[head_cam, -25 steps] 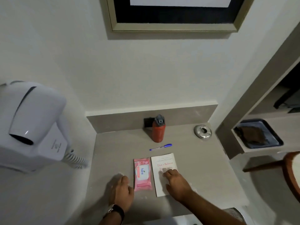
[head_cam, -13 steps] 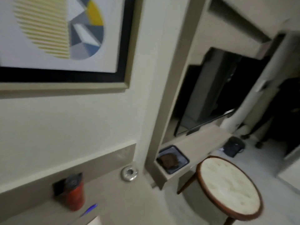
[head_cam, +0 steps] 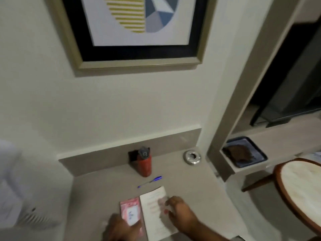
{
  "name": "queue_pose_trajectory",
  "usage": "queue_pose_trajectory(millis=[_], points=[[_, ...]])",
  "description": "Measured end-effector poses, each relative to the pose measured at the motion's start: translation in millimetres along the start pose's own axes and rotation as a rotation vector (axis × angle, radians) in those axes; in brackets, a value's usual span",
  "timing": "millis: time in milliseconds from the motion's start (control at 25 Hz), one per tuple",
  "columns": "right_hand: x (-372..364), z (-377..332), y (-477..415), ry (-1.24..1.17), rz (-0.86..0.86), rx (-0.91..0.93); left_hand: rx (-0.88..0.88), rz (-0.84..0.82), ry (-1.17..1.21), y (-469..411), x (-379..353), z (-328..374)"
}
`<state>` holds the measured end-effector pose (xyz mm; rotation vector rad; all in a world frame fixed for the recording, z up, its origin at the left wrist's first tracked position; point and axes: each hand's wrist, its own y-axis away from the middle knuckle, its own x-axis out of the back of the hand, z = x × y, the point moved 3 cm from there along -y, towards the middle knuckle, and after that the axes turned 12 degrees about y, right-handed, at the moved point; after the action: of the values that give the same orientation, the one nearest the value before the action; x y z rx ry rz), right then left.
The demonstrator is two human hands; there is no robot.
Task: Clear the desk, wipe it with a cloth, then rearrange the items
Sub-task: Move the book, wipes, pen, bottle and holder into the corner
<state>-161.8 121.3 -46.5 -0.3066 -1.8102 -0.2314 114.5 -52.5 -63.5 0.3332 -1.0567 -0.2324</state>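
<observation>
Under the right hand (head_cam: pixel 180 213), resting flat, lies the book (head_cam: pixel 156 206); the left hand (head_cam: pixel 119 228) now covers the pink wipes pack (head_cam: pixel 130 211) it was beside, grip unclear. Clearing seems underway.

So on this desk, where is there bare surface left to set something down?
Free: the desk's left side, between backsplash and pink wipes pack, and the right strip between book and desk edge, below the metal ring. Crowded: the centre column of red bottle, pen, book, both hands.
</observation>
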Motion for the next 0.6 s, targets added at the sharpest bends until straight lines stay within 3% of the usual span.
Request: queue_pose_trajectory(millis=[40,160,320,480,600], points=[[-3,-2,2,-0.045,-0.043,-0.078,0.079,-0.059,-0.054,22,-8,14],[-8,-20,-3,-0.048,-0.080,-0.100,0.038,-0.183,-0.032,51,-19,44],[-22,-15,2,-0.101,-0.234,-0.113,0.005,-0.012,-0.068,46,-21,33],[-44,-6,2,-0.071,-0.331,-0.119,0.015,-0.029,-0.080,50,-29,36],[-60,-1,-9,0.175,-0.440,0.030,0.024,0.023,-0.067,51,-31,34]])
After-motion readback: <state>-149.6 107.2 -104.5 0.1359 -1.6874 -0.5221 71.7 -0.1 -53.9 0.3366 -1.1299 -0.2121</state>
